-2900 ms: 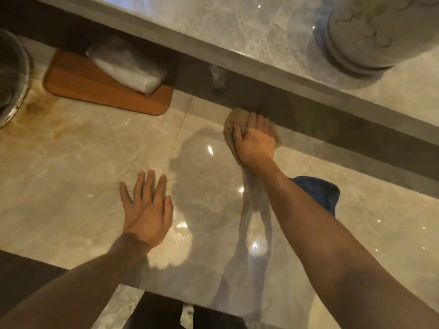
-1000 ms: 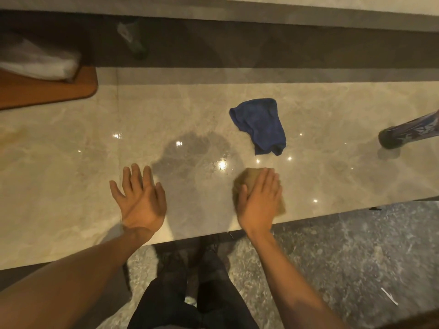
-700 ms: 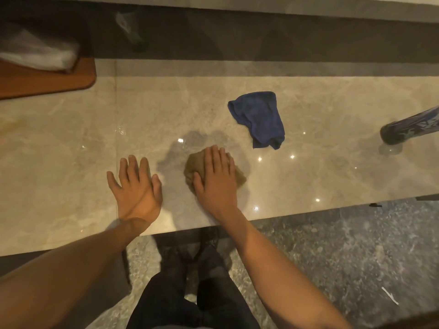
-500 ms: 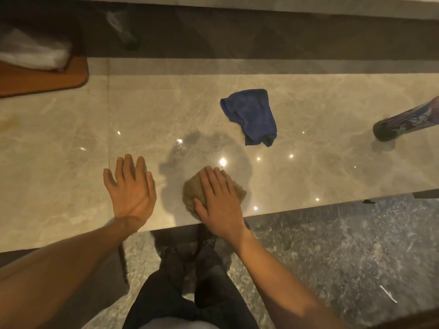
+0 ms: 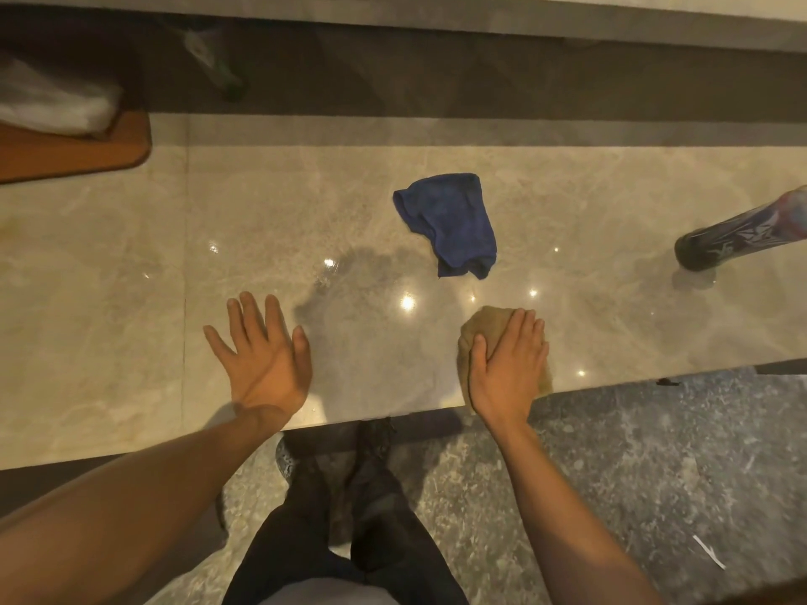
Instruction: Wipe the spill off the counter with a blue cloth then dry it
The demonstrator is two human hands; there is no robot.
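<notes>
The blue cloth (image 5: 450,222) lies crumpled and untouched on the glossy marble counter (image 5: 131,299), past the middle. My right hand (image 5: 508,369) presses flat on a tan cloth (image 5: 482,323) at the counter's near edge; most of that cloth is hidden under the palm. My left hand (image 5: 262,355) rests flat on the counter with fingers spread, holding nothing. Between the hands the surface shows a dark shadow and light glints; whether it is wet I cannot tell.
A wooden board (image 5: 74,150) with a white plastic-wrapped bundle (image 5: 52,102) sits at the far left. A dark patterned bottle (image 5: 742,233) stands at the right. A raised ledge (image 5: 436,10) runs along the back. My legs and the floor are below the near edge.
My right hand has slid the tan cloth rightwards along the near edge, after sweeping it left. The left hand and the blue cloth have stayed put.
</notes>
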